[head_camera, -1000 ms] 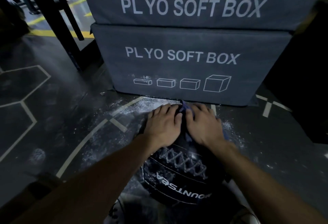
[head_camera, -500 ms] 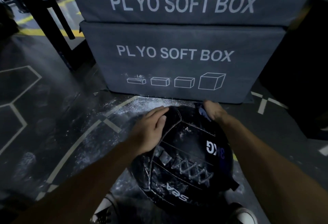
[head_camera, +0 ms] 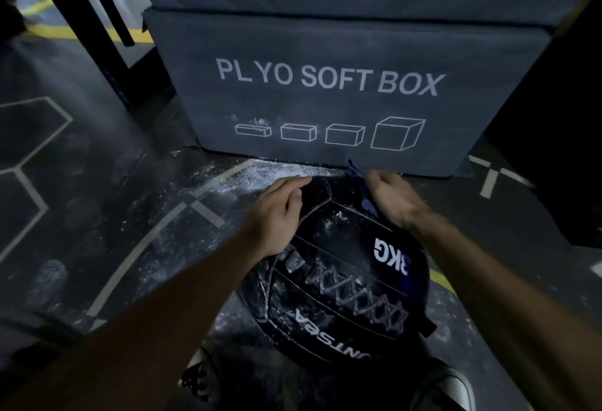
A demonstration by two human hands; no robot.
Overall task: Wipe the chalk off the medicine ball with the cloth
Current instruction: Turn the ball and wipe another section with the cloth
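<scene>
A black medicine ball marked 3KG sits on the floor in front of me, with white chalk specks on its panels and lacing. My left hand rests on the ball's upper left side, fingers loosely bent. On the ball's far right top, my right hand grips a blue cloth. The cloth pokes out beside that hand and is mostly hidden under it.
Two stacked grey foam boxes printed PLYO SOFT BOX stand right behind the ball. Spilled chalk dusts the dark floor left of it. A black rack post rises at the far left. My shoes show at the bottom edge.
My hands moved apart from the ball's top: the left to the upper left, the right with the cloth to the far right. The 3KG panel came into view.
</scene>
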